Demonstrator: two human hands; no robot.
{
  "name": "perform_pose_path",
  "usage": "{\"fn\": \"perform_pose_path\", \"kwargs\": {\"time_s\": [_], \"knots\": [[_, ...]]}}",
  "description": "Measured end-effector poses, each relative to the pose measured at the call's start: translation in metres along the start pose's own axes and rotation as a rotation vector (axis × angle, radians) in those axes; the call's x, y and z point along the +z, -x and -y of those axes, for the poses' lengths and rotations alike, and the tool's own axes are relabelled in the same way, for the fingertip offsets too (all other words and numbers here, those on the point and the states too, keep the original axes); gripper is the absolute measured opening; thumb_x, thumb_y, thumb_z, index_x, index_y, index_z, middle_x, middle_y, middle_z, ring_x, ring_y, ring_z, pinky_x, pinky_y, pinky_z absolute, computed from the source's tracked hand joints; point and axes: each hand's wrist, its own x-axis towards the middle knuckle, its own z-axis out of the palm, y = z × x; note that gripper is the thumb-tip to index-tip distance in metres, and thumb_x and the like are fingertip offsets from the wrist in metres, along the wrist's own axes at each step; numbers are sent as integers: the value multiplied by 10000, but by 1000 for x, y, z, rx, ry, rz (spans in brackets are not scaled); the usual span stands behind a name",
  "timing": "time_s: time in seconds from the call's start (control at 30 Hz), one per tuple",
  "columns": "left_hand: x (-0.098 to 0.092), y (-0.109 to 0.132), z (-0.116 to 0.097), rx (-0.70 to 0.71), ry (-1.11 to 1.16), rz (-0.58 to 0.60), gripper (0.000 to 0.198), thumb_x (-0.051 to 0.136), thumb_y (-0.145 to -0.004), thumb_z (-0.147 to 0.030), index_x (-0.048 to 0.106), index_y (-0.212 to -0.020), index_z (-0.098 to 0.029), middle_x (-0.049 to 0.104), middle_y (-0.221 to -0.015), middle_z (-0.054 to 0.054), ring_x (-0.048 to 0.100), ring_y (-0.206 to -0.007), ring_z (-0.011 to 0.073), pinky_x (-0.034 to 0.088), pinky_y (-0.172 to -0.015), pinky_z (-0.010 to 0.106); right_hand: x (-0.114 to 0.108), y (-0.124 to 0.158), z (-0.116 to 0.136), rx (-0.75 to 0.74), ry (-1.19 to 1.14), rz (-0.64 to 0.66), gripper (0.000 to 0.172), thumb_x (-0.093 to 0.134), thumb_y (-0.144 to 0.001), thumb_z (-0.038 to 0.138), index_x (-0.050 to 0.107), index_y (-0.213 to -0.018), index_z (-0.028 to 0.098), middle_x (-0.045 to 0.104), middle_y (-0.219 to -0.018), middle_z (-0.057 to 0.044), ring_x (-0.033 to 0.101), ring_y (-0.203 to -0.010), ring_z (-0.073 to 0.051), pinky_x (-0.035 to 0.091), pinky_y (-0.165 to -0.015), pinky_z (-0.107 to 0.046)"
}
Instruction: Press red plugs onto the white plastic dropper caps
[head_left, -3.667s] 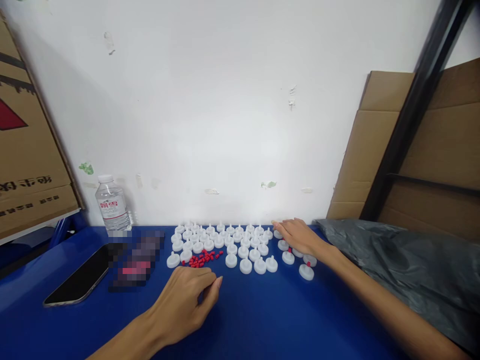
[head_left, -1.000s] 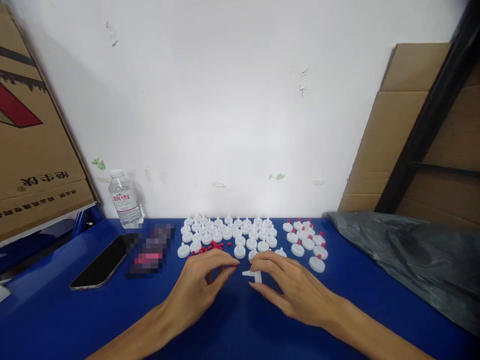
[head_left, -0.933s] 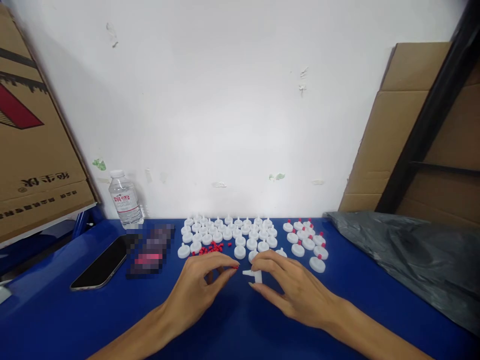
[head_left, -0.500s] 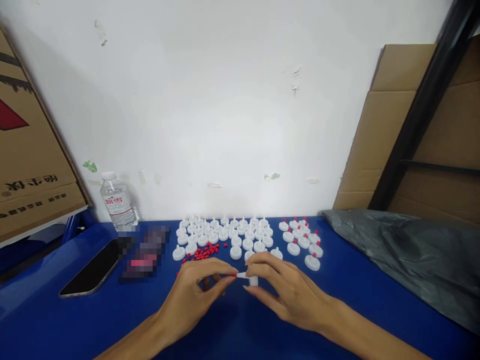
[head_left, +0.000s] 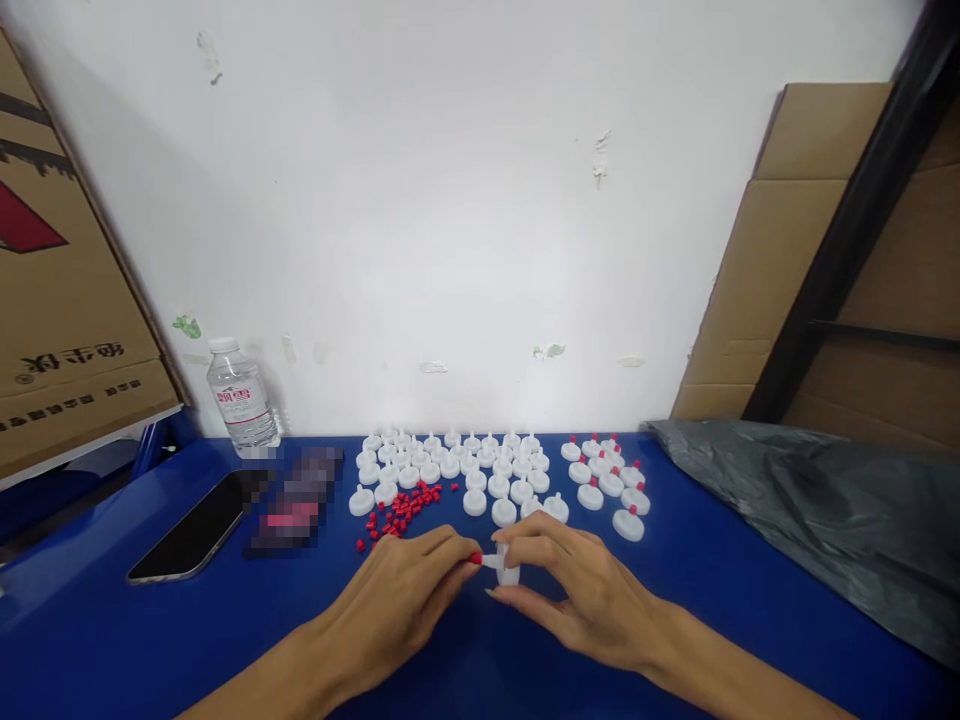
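Observation:
My right hand (head_left: 574, 590) grips a white nozzle cap (head_left: 509, 574) by its round base, with the spout turned sideways to the left. Between the fingertips of my left hand (head_left: 416, 580) is a small red tip cap (head_left: 476, 558), at the end of that spout. Behind my left hand lies a loose pile of red tip caps (head_left: 405, 508). Several white nozzle caps (head_left: 475, 502) with bare spouts stand beyond my hands. Further right is a group of white nozzle caps with red tips (head_left: 628, 525).
A water bottle (head_left: 241, 400) stands by the wall at the left, near a phone (head_left: 191, 530) and a blurred dark item (head_left: 296, 500). Grey plastic sheeting (head_left: 810, 520) covers the table's right side. Cardboard (head_left: 765, 260) leans at the right, and a carton (head_left: 75, 300) at the left.
My left fingers have closed further around the red tip cap and the hand has turned over more, palm down. My right hand keeps its grip on the white nozzle cap. The view has shifted slightly.

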Motion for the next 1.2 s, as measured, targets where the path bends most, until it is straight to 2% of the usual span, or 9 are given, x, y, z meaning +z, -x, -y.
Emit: {"fn": "perform_pose_path", "kwargs": {"time_s": [0.1, 0.23, 0.33, 0.47, 0.7, 0.9, 1.0, 1.13, 1.2], "knots": [[-6, 2, -4, 23, -158, 143, 253, 343, -1085, -231, 591, -1034, -217, 693, -909, 24, 643, -654, 166, 408, -581, 270, 1, 0, 3, -50, 53, -23, 126, 565, -1054, 330, 557, -1126, 226, 702, -1083, -76, 714, -925, -156, 579, -757, -237], [-5, 3, -3, 42, -170, 208, 213, 354, -1047, -160, 540, -962, -220, 699, -852, 15, 636, -626, 173, 364, -562, 281, 4, 2, 5, -72, 89, -9, 141, 529, -1069, 344, 596, -1067, 220, 712, -1041, -76, 721, -854, -147, 579, -711, -227], [1, 6, -1, 40, -117, 171, 220, 330, -1019, -133, 507, -928, -225, 701, -787, 9, 594, -552, 163, 332, -528, 288, 4, 3, 7, -72, 97, -2, 151, 532, -1066, 337, 617, -1044, 213, 716, -1035, -82, 730, -863, -155, 588, -718, -235], [4, 11, -4, 30, -36, 82, 281, 258, -1057, -218, 491, -901, -235, 671, -683, 2, 567, -518, 162, 333, -514, 293, 3, 4, 8, -118, 124, -47, 117, 582, -1042, 298, 645, -1046, 200, 724, -1046, -100, 735, -867, -159, 600, -742, -244], [-2, 8, -10, 64, -78, 111, 354, 225, -1102, -286, 499, -882, -241, 635, -672, -7, 515, -509, 169, 327, -526, 306, 3, 6, 8, -212, 163, -63, 58, 619, -1012, 218, 661, -1018, 177, 733, -1056, -133, 737, -897, -185, 621, -756, -274], [-8, 5, -9, 91, -103, 161, 293, 290, -1098, -270, 504, -903, -231, 636, -748, -9, 550, -571, 166, 340, -573, 304, -2, 1, 8, -224, 204, 7, 66, 591, -1009, 200, 643, -1042, 178, 723, -1066, -131, 725, -892, -194, 614, -742, -283], [-13, 3, -7, 91, -113, 171, 251, 354, -1083, -286, 543, -931, -224, 645, -779, -4, 586, -626, 166, 364, -610, 302, -7, -8, 10, -287, 258, 106, 172, 539, -975, 141, 635, -1108, 194, 718, -1104, -118, 708, -903, -210, 599, -737, -315], [-13, 0, 3, -1, -151, 97, 207, 408, -1060, -297, 602, -1033, -229, 664, -862, 15, 626, -739, 194, 410, -653, 311, -19, -15, 5, -259, 328, 179, 244, 510, -930, 133, 630, -1135, 191, 700, -1067, -96, 668, -834, -212, 558, -688, -327], [-12, -3, 13, -69, -227, 56, 248, 387, -1060, -263, 623, -997, -222, 656, -884, 33, 621, -812, 218, 439, -679, 325, -29, -16, -2, -159, 367, 168, 250, 480, -934, 120, 641, -1113, 187, 680, -1046, -95, 651, -844, -214, 537, -691, -330]]}}
